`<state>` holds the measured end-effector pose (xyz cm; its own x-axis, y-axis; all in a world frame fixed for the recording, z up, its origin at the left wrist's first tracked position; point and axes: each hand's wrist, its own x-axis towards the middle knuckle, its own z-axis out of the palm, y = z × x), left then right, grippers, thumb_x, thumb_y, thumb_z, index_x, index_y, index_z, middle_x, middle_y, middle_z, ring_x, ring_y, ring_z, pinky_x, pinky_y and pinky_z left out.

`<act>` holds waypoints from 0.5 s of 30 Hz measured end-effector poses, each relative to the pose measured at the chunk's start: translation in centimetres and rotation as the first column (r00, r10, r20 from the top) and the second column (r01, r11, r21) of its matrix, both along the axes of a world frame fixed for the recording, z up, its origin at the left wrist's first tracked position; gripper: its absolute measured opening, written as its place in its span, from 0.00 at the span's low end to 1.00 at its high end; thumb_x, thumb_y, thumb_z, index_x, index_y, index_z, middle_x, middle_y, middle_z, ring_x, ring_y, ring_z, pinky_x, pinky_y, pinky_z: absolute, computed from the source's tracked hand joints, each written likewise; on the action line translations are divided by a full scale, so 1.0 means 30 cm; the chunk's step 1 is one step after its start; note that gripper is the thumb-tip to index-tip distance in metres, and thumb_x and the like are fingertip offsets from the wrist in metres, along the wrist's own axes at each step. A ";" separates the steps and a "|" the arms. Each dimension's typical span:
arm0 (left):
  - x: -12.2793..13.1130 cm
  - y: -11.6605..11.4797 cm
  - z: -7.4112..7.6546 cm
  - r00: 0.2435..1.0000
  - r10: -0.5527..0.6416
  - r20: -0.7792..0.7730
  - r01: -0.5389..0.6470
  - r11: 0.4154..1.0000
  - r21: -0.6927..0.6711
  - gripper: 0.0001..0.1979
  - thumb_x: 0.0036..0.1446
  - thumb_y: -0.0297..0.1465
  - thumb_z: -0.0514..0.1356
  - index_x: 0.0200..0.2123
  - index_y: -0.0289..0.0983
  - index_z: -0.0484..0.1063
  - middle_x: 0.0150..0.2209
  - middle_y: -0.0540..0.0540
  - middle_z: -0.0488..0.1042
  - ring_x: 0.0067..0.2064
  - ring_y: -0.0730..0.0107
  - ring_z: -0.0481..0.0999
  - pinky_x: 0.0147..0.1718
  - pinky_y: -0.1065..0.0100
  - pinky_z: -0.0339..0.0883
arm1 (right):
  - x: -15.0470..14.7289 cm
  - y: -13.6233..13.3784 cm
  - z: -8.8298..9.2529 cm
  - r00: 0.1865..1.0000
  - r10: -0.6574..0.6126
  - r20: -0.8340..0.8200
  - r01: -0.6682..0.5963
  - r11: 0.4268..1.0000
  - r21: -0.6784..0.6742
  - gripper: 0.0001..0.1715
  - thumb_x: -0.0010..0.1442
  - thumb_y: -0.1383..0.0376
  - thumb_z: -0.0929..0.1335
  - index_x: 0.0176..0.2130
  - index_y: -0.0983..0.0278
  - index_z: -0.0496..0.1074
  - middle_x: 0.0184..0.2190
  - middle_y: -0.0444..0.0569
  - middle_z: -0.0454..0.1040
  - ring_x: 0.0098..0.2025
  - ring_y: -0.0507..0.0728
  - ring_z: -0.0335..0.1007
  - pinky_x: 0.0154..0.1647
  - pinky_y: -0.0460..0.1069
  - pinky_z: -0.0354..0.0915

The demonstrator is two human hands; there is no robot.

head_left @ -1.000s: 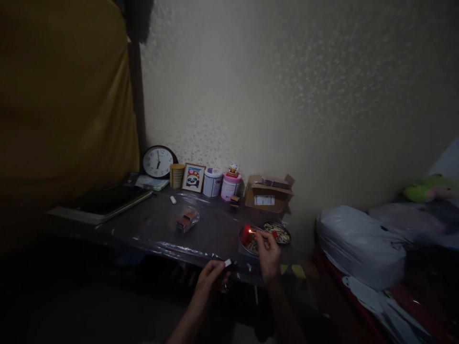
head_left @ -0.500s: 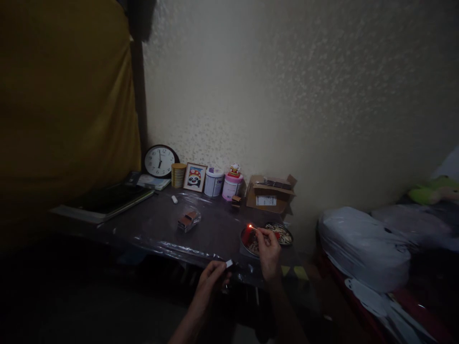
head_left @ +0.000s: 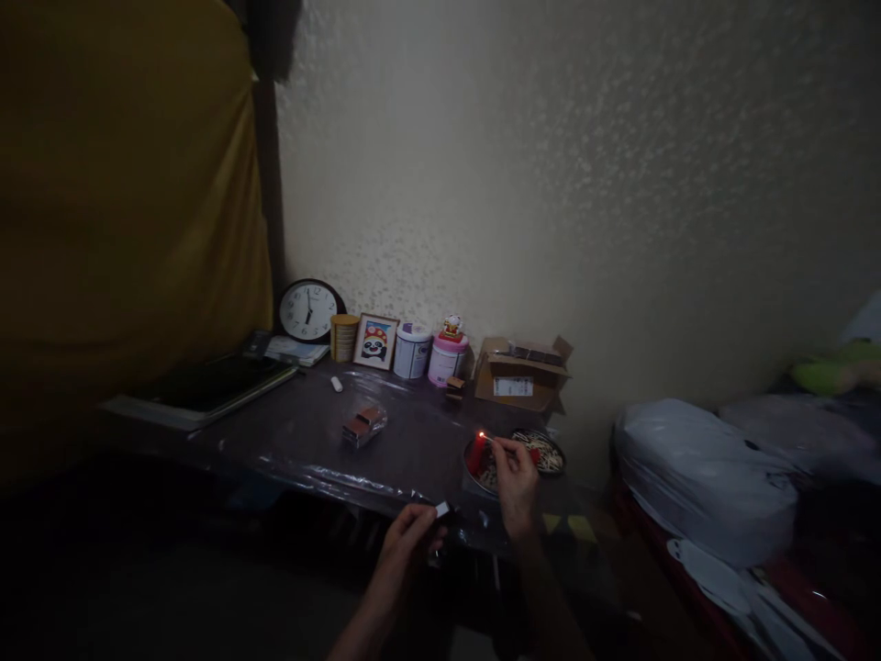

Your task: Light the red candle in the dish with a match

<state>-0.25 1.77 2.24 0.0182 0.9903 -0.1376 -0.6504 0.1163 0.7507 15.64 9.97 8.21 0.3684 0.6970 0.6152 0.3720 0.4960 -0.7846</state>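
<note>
White-and-dark little box (head_left: 442, 509) gripped by your left fingers (head_left: 421, 521) | red candle (head_left: 475, 453) upright, beyond those and just left of your right fingers (head_left: 509, 446), the nearer pair | lit match (head_left: 488, 438) pinched there, pointing left, glow at the candle's top, contact unclear

A mustard-yellow cloth (head_left: 130, 174) is hanging at left; a grey, speckled wall (head_left: 496, 184) is standing behind the dark, plastic-covered tabletop (head_left: 417, 445).

Open lane across the bench (head_left: 425, 445) between the wrapped brown pack (head_left: 363, 426) and the red candle (head_left: 474, 455), left hand (head_left: 413, 530) at its near end. Right hand (head_left: 518, 487) blocks the candle's right side; clock (head_left: 309, 310), tins (head_left: 411, 353) and cardboard box (head_left: 516, 386) bar the way along the back.
</note>
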 end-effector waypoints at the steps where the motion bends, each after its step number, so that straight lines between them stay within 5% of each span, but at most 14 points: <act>1: -0.001 0.001 -0.003 1.000 -0.006 0.008 0.006 1.000 0.001 0.14 0.40 0.40 0.67 0.25 0.37 0.71 0.24 0.52 0.73 0.29 0.71 0.73 0.30 0.71 0.62 | -0.001 -0.001 0.001 1.000 -0.001 0.000 0.001 1.000 0.000 0.16 0.52 0.54 0.68 0.31 0.64 0.73 0.30 0.49 0.77 0.31 0.55 0.72 0.34 0.49 0.67; 15: 0.001 -0.007 0.021 0.999 0.037 0.000 -0.037 0.999 -0.015 0.16 0.36 0.41 0.69 0.24 0.36 0.72 0.22 0.50 0.73 0.27 0.69 0.73 0.28 0.70 0.63 | -0.004 -0.002 0.010 1.000 -0.009 0.003 0.009 1.000 0.002 0.18 0.51 0.52 0.67 0.31 0.64 0.73 0.29 0.49 0.77 0.31 0.56 0.73 0.33 0.49 0.67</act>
